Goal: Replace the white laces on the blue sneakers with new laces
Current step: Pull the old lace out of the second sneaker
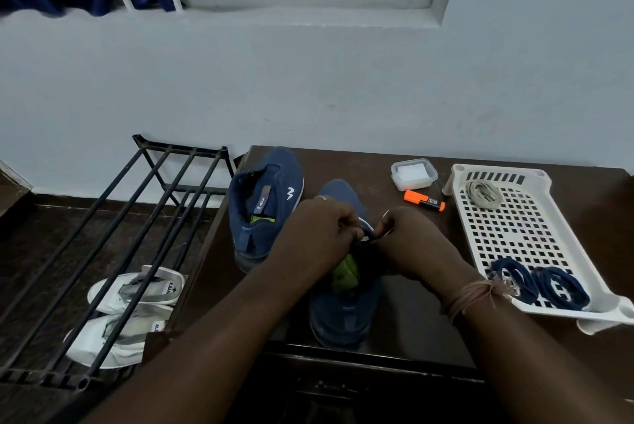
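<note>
Two blue sneakers stand on a dark table [404, 327]. The left sneaker [264, 204] has no lace and lies at the table's far left. The near sneaker [343, 303] sits in the middle, toe pointing away, with a green insole showing. My left hand [319, 231] and my right hand [408, 241] meet over its eyelets, both pinching a dark blue lace [368, 236]. The lace's run through the eyelets is hidden by my fingers. Two coiled dark blue laces [538, 286] and a coiled off-white lace [483, 195] lie in a white perforated tray [514, 228] at right.
An orange highlighter [424, 200] and a small clear lidded box [413, 173] sit behind the near sneaker. A black metal shoe rack [113, 252] stands left of the table, with white sandals [137, 289] on the floor beneath it. A pale wall rises behind.
</note>
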Tool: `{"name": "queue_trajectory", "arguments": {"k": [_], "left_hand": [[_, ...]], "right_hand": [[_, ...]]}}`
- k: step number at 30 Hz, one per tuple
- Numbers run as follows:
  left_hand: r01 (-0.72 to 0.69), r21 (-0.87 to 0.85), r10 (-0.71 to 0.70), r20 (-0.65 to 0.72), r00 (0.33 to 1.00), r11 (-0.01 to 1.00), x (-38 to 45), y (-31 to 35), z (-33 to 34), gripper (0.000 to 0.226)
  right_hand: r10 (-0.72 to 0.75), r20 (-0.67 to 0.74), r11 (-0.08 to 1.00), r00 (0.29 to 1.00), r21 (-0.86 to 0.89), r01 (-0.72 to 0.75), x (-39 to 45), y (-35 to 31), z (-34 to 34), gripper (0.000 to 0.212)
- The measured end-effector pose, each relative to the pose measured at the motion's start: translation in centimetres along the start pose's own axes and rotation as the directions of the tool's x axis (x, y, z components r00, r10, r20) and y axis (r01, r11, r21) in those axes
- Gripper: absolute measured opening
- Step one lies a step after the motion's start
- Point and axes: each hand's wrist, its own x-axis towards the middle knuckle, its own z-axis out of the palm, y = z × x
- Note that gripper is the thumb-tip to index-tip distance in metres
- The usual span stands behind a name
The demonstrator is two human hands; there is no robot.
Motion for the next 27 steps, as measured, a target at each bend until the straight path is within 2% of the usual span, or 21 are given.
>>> {"name": "queue_trajectory", "arguments": {"k": [3,6,8,9,10,11,12,13,14,15,16,17,18,19,20,21,23,25,27], "left_hand": [[-0.074,0.249,0.080,-0.016,0.997,0.966,-0.3,-0.2,1.3,0.021],[-0.087,0.328,0.112,-0.059,0.992,0.941,-0.5,0.0,2.5,0.019],[-0.042,0.285,0.060,-0.054,0.997,0.958,-0.3,0.2,2.7,0.018],[0.027,0.171,-0.020,-0.044,0.999,0.985,0.0,0.3,2.3,0.020],[0.160,-0.034,-0.160,-0.002,0.987,0.987,0.2,0.5,1.6,0.020],[0.329,-0.316,-0.317,0.089,0.944,0.890,0.5,0.8,0.8,0.020],[0.481,-0.550,-0.432,0.227,0.873,0.683,0.6,1.0,0.0,0.021],[0.565,-0.716,-0.482,0.355,0.801,0.410,0.5,1.4,-0.7,0.026],[0.570,-0.761,-0.485,0.389,0.784,0.311,0.4,1.2,-1.1,0.033],[0.551,-0.793,-0.467,0.396,0.791,0.261,0.4,1.1,-1.3,0.038],[0.521,-0.753,-0.442,0.339,0.830,0.402,0.5,1.1,-1.4,0.038],[0.448,-0.638,-0.377,0.255,0.890,0.626,0.4,1.3,-1.4,0.031],[0.347,-0.441,-0.297,0.180,0.938,0.828,0.3,1.4,-1.3,0.020],[0.281,-0.291,-0.245,0.155,0.957,0.914,0.3,1.5,-0.9,0.010],[0.227,-0.156,-0.204,0.149,0.968,0.961,0.3,1.4,-0.6,0.013],[0.138,0.004,-0.138,0.130,0.982,0.990,0.3,1.2,-0.4,0.017],[-0.085,0.342,0.065,0.070,0.995,0.936,0.1,1.2,-0.2,0.020],[-0.163,0.496,0.163,0.044,0.986,0.853,0.1,0.8,-0.1,0.024],[-0.181,0.549,0.188,0.044,0.981,0.816,0.1,0.9,0.1,0.028]], "right_hand": [[0.013,0.024,1.000,1.000,0.021,-0.013,0.0,0.0,-0.3,0.005],[0.004,0.049,1.000,0.999,0.014,-0.005,0.1,-0.1,-0.2,0.009],[0.010,0.045,1.000,0.999,0.023,-0.011,0.2,-0.1,-0.1,0.010],[0.016,0.044,0.999,0.999,0.032,-0.017,0.3,0.0,-0.1,0.008],[0.025,0.045,0.999,0.999,0.037,-0.026,0.4,0.2,0.0,0.006],[0.036,0.046,0.999,0.998,0.034,-0.037,0.5,0.3,0.0,0.005],[0.042,0.046,0.999,0.998,0.029,-0.043,0.6,0.4,0.0,0.005],[0.048,0.044,0.998,0.998,0.025,-0.049,0.7,0.5,0.1,0.006],[0.052,0.040,0.998,0.998,0.024,-0.053,0.7,0.6,0.1,0.008],[0.057,0.040,0.998,0.998,0.024,-0.058,0.8,0.5,0.2,0.009],[0.060,0.043,0.998,0.997,0.024,-0.061,0.9,0.5,0.2,0.010],[0.066,0.050,0.998,0.997,0.021,-0.067,1.0,0.5,0.3,0.011],[0.069,0.057,0.998,0.996,0.011,-0.069,1.0,0.4,0.3,0.012],[0.073,0.065,0.997,0.995,-0.003,-0.073,1.0,0.4,0.2,0.014],[0.073,0.072,0.997,0.995,-0.018,-0.072,1.1,0.4,0.2,0.016],[0.071,0.077,0.997,0.995,-0.031,-0.069,1.1,0.4,0.2,0.017],[0.075,0.085,0.996,0.994,-0.060,-0.070,1.2,0.3,0.2,0.020],[0.084,0.099,0.993,0.992,-0.094,-0.074,1.2,0.3,0.1,0.021],[0.082,0.097,0.992,0.992,-0.099,-0.072,1.1,0.2,0.0,0.018]]}}
